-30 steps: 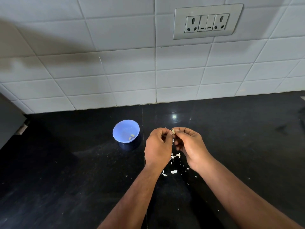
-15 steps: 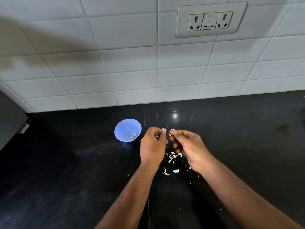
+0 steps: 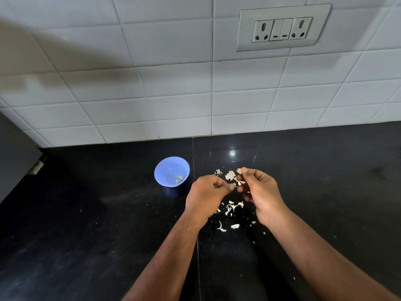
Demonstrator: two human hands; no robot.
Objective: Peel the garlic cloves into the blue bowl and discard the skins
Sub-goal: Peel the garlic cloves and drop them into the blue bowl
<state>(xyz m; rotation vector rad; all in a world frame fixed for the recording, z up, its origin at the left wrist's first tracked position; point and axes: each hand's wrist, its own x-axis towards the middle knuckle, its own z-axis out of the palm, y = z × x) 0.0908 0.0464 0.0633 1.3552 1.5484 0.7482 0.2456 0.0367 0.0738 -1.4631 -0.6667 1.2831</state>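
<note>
The small blue bowl stands on the black counter, with peeled cloves lying inside near its right wall. To its right my right hand pinches a pale garlic clove between thumb and fingertips. My left hand is curled just left of it, its fingertips pinching a small scrap of skin. Pieces of white skin hang or fall between the two hands. More skin flakes lie scattered on the counter below and between my hands.
A white tiled wall runs along the back of the counter, with a socket plate high on the right. A grey object juts in at the left edge.
My hands have drawn apart: the left one moved down and left with skin pulled off, and loose skin now shows between them. The clove stays in my right fingertips.
</note>
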